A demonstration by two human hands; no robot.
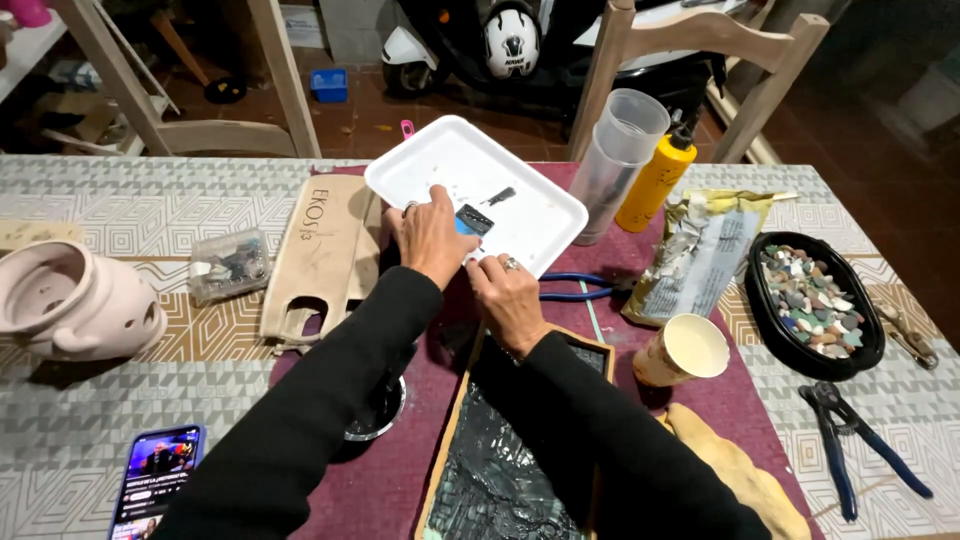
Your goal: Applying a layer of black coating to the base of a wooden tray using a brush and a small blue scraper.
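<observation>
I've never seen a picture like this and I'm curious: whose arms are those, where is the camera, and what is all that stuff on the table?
The camera sits on a person's head and looks down, so the two black-sleeved arms are that person's own. The left hand rests on a white tray and seems to pinch a small blue and black tool; the right hand touches the tray's near edge. Below the arms lies a wooden-framed dark panel. To the right are a paper cup, a black dish of coloured stones, blue-handled pliers and a yellow bottle. To the left are a pink ceramic pot and a phone.
</observation>
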